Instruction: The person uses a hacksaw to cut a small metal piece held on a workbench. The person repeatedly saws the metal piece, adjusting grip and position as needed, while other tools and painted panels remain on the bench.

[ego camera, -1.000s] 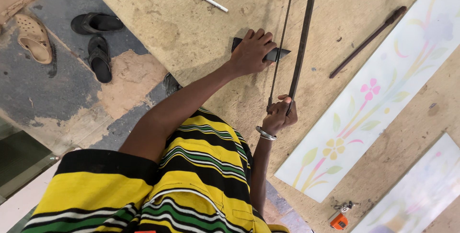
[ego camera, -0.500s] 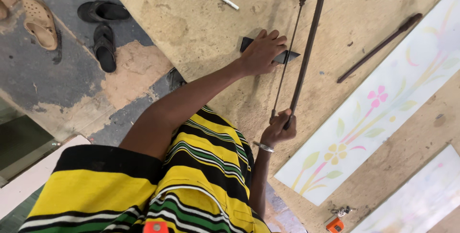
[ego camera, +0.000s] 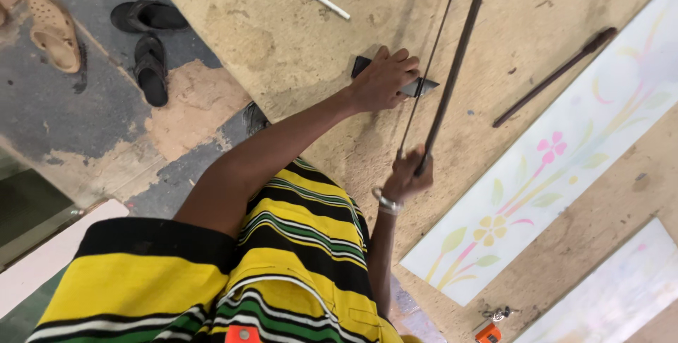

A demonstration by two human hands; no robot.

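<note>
While I've got this whole tabletop (ego camera: 282, 46) to work on, the risk sits in a tiny spot. The hacksaw (ego camera: 452, 68) is gripped tight in my right hand (ego camera: 409, 177), blade right beside my left hand (ego camera: 381, 82), which presses flat on the small dark piece (ego camera: 422, 87). If that piece slides or the blade jumps, my fingers (ego camera: 402, 61) probably catch it.
</note>
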